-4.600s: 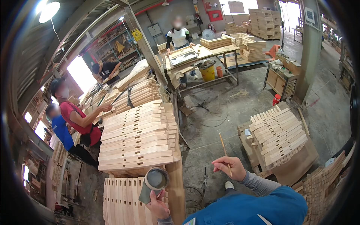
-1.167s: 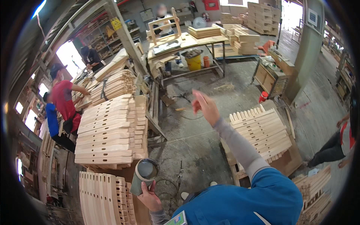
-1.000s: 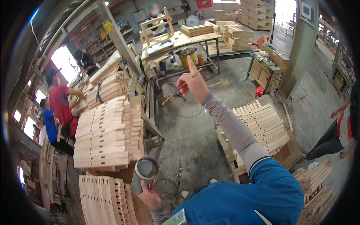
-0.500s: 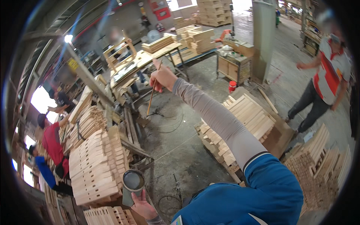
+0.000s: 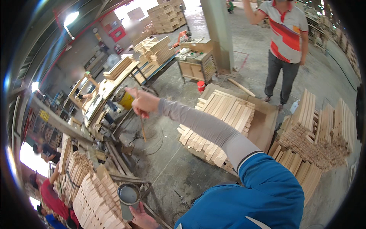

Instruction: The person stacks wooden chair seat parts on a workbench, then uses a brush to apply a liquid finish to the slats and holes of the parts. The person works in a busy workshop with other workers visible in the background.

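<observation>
My right arm is stretched out ahead, and my right hand (image 5: pixel 145 103) points with its index finger. The other fingers are curled round a thin brown stick (image 5: pixel 143 129) that hangs down from them; what its lower end is cannot be made out. Low in the head view, my left hand (image 5: pixel 142 218) grips the side of a round grey cup (image 5: pixel 129 194). A grey, shiny surface shows inside the cup, possibly liquid. The cup is beside a stack of slotted wooden slats (image 5: pixel 95 200).
A pallet stack of wooden pieces (image 5: pixel 225 118) lies right of centre, with more stacked timber (image 5: pixel 316 129) beyond. A person in a striped shirt (image 5: pixel 286 34) stands far right. A metal post (image 5: pixel 217 34), a wooden cart (image 5: pixel 196 65) and a workbench (image 5: pixel 114 82) stand ahead. Others work at left.
My view has swung to the right, so the scene slides left. The person at right has raised an arm. Both hands keep their holds, and my right hand still points.
</observation>
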A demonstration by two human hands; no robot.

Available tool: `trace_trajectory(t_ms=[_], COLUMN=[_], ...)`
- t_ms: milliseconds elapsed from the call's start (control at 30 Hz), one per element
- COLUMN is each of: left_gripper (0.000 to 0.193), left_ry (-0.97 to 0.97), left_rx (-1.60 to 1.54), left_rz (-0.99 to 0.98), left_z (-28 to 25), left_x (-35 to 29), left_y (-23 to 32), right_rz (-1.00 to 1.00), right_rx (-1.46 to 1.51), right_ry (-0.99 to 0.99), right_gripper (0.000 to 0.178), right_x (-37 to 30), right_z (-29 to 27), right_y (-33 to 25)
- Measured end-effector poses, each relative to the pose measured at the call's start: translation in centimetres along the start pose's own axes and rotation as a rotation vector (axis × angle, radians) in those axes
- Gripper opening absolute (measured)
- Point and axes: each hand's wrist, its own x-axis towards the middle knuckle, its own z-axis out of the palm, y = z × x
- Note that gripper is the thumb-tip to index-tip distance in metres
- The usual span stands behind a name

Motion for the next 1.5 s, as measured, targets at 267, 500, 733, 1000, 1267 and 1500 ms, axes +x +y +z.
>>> trace_trajectory(t_ms=[267,500,733,1000,1267,1500], left_gripper=[0.034,0.033,0.026,0.028,0.027,0.028], left_ry=[0.011,0.055,0.211,0.313,0.390,0.641], left_rx=[0.016,0.002,-0.074,-0.118,-0.073,0.008], left_rz=[-0.017,-0.001,-0.017,-0.026,0.038,0.147], left_z=[1.0,0.8,-3.2,-6.0,-4.7,-10.8], left_x=[0.3,0.1,-1.0,-0.9,-2.2,-6.9], left_y=[-0.4,0.1,0.3,1.2,4.7,5.9], right_rz=[-0.382,0.112,-0.225,-0.525,-0.048,0.075], right_rx=[-0.241,-0.531,-0.641,-0.053,0.127,0.550], right_ry=[-0.100,-0.140,-0.211,1.280,0.946,0.073], right_gripper=[0.070,0.069,0.024,0.016,0.050,0.080], right_x=[-1.9,2.1,-0.2,-18.5,-9.7,-0.7], right_z=[4.1,2.5,-2.1,-28.0,-9.0,16.8], right_y=[-5.1,1.0,7.0,-1.0,18.0,14.8])
